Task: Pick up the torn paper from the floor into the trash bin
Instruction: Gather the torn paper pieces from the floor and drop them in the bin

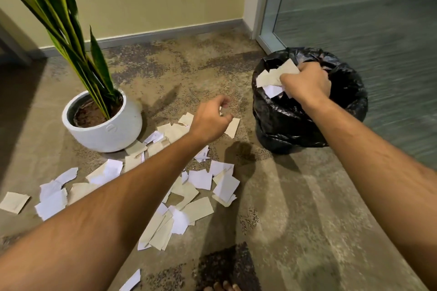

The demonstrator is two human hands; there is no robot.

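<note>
Right hand is over the mouth of the trash bin — black liner, standing on the floor beside the glass door. Fingers curled round a bunch of torn paper pieces, beige and white, held just above the opening. Left hand hangs above the floor between bin and white plant pot; fingers loosely curled, holding nothing I can see. Rest of the torn paper lies scattered on the carpet — from the pot's base out toward the person. Toes show at the bottom edge.
</note>
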